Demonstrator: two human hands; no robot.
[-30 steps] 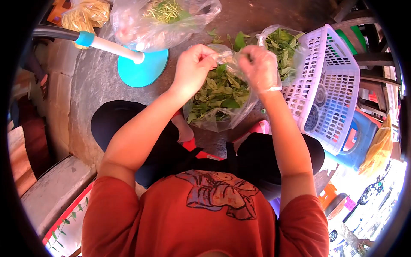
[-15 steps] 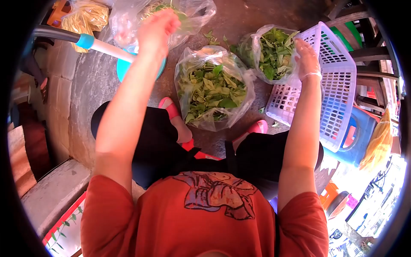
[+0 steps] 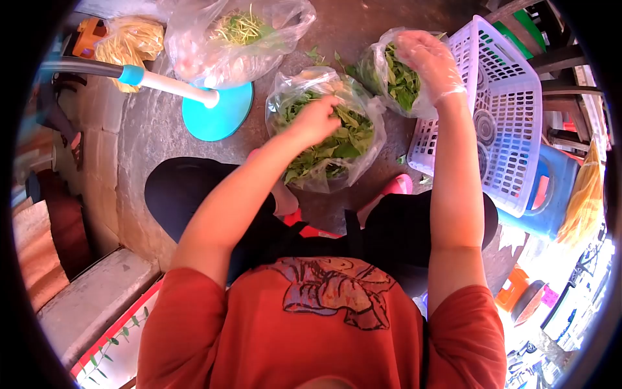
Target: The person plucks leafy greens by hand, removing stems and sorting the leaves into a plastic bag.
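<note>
My left hand (image 3: 317, 120) is over the middle clear plastic bag (image 3: 374, 150), its fingers curled in at the green leaves (image 3: 337, 152) there. Leaf edges show at its fingertips. My right hand (image 3: 427, 59), in a thin clear plastic glove, bends over a second bag of leafy greens (image 3: 403, 84) to the right. Its fingers are together and curved down onto those leaves; what lies beneath the fingertips is hidden. At the upper left stands another clear bag (image 3: 194, 45) with cut stems and leaves (image 3: 241, 27) showing at its mouth.
A white perforated plastic basket (image 3: 512, 139) tilts against a blue stool (image 3: 557, 188) on the right. A pole (image 3: 175, 84) rises from a round turquoise base (image 3: 217, 113). Yellow bundles (image 3: 133, 42) lie at the upper left. Loose leaves (image 3: 316, 55) are on the floor.
My left hand has come from the upper-left bag down and right to the middle bag. My right hand has shifted up and left, from the right bag's edge onto its leaves.
</note>
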